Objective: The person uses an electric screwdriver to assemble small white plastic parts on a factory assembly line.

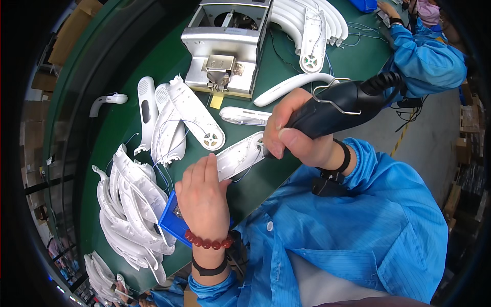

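My right hand [302, 128] is wrapped round a black electric screwdriver [332, 112] with a wire hanging hook and a coiled cable. Its tip points down at the round end of a white curved plastic shell [239, 156], close to the table's near edge. My left hand [204, 199] grips the other end of this shell, fingers lying over it. A thin blue wire runs along the shell. Partly under my left hand sits a blue bin [175, 225] with small metal pieces in it, too small to name.
A metal fixture [222, 41] stands at the back of the green table [245, 192]. White shells [130, 204] are heaped at left, more [192, 115] lie centre-left, and others [312, 30] are stacked at back right. At upper right, a person in a blue sleeve [424, 56] works.
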Motion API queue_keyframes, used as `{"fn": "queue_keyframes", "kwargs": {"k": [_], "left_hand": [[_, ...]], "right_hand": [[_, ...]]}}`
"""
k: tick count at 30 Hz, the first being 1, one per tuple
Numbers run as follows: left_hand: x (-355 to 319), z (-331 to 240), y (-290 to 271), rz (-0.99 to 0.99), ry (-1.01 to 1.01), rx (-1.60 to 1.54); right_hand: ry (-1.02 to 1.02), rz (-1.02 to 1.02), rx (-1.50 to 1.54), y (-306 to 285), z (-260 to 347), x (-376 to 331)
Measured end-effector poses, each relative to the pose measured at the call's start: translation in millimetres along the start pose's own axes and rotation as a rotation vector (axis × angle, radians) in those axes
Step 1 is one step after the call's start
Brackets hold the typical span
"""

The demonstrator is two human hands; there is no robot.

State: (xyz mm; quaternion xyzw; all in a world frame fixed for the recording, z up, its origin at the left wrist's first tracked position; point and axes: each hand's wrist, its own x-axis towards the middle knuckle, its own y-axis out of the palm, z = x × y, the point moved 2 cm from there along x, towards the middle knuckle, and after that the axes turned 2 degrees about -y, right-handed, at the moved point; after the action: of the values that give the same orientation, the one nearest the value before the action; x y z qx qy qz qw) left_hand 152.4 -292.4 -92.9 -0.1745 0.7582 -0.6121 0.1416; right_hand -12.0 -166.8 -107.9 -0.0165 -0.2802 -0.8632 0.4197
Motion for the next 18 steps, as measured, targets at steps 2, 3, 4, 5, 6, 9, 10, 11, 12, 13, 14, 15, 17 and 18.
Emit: {"fn": "queue_keyframes", "kwargs": {"k": [2, 3, 4, 5, 6, 9, 10, 11, 12, 13, 14, 15, 17, 18], "left_hand": [[0.8, -0.3, 0.2, -0.008, 0.001, 0.002], [1.2, -0.4, 0.5, -0.008, 0.0, 0.001], [1.4, -0.5, 0.0, -0.006, 0.0, 0.002], [1.6, -0.5, -0.2, -0.004, 0.0, 0.003], [1.7, 0.1, 0.4, -0.003, 0.0, 0.002], [2.6, 0.8, 2.2, -0.024, 0.025, 0.015], [2.4, 0.8, 2.6, -0.023, 0.022, 0.027], [2.2, 0.7, 3.2, -0.022, 0.019, 0.039], [1.9, 0.2, 4.2, -0.023, 0.019, 0.038], [1.3, -0.3, 5.4, -0.028, 0.022, 0.043], [0.9, -0.5, 6.2, -0.033, 0.026, 0.048], [0.9, -0.1, 6.6, -0.033, 0.026, 0.049], [0.6, 0.5, 6.5, -0.05, 0.039, 0.054], [-0.3, 0.7, 6.0, -0.05, 0.038, 0.055]], "right_hand": [[-0.019, 0.001, -0.041, -0.4, -0.3, 1.0], [-0.019, 0.001, -0.042, -1.0, 0.5, 0.9], [0.018, 0.008, -0.051, -1.2, 1.7, 0.1], [0.055, 0.014, -0.061, -1.2, 1.9, -0.2], [0.056, 0.014, -0.061, -2.8, -0.3, -0.3], [-0.129, 0.242, -0.247, -3.1, -3.3, 0.9], [-0.129, 0.241, -0.249, -2.4, -4.0, 1.0], [-0.103, 0.232, -0.25, -1.4, -5.7, 0.9], [-0.076, 0.223, -0.25, -0.8, -6.9, 0.7], [-0.077, 0.223, -0.25, -0.7, -7.1, 0.0], [-0.077, 0.231, -0.249, -0.7, -7.0, -0.9], [-0.077, 0.239, -0.248, -0.7, -6.8, -1.6], [-0.084, 0.269, -0.296, -1.2, -5.6, 0.0], [-0.088, 0.301, -0.344, -1.1, -5.0, -0.2]]}}
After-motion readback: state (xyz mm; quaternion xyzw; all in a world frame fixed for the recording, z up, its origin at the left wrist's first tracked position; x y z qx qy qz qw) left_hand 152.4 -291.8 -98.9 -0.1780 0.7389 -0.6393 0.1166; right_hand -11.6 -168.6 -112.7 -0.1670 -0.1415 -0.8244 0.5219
